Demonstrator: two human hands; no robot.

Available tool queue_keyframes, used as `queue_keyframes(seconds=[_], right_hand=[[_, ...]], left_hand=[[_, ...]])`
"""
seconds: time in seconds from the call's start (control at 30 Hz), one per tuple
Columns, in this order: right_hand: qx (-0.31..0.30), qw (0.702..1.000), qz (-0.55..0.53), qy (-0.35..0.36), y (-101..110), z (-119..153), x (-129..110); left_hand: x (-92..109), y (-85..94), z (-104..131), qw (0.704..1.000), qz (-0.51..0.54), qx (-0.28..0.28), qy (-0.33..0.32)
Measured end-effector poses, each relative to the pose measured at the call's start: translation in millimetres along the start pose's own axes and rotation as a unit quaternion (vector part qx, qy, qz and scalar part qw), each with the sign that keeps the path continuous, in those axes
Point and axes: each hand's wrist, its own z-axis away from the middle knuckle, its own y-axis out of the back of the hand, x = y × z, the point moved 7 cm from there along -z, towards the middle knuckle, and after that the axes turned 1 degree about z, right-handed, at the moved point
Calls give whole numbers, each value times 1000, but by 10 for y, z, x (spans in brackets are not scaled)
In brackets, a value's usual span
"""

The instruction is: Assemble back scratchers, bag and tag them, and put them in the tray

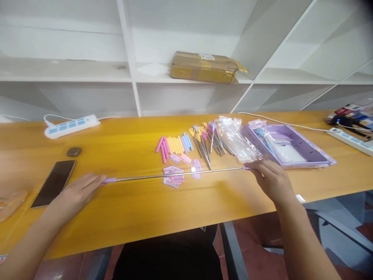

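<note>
At the far left of the glossy yellow wooden desk (122, 210) a flat dark phone (54, 182) is laid face up, with a small rounded dark object (74, 151) just beyond it and a white power strip (72, 126) with blue sockets nearer the wall. The left hand (76, 194) is rested on the desk beside the phone, its fingers closed around the lilac grip of a thin telescopic metal rod (175, 175), which is drawn out long and held nearly level just above the desk. Under and behind the middle of the rod, small pink and lilac printed cards (177, 171) are scattered, and beyond them a row of smooth tube-shaped sleeves (174, 145) in pink, yellow and blue is set side by side. Next to these, collapsed rods with little coloured hand-shaped tips (207, 140) are heaped in a loose fan (the tips yellow, pink, blue and lilac). A crumpled clear plastic bag (234, 138) is lying against them. The right hand (269, 179) is pinched on the rod's other end, where a lilac tip is just seen at the fingertips. Behind that hand a shallow lilac cardboard tray (303, 153) is placed, with what look like packaged rods and white paper inside. On the white shelf behind, a battered brown parcel (204, 67) is lying.
</note>
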Motion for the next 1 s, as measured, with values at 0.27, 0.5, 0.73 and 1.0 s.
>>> queue_keyframes(seconds=[0.27,0.5,0.73,1.0], right_hand=[[21,1000,17,-16,-7,185,189],[9,999,14,-35,51,214,224],[10,998,27,-54,78,283,270],[6,998,6,-63,-87,410,317]], left_hand=[[-114,1,85,999,30,-4,-28],[-192,-61,158,999,30,-28,-5],[-93,-114,113,998,5,-62,-14],[-25,-224,177,995,-27,-98,3]])
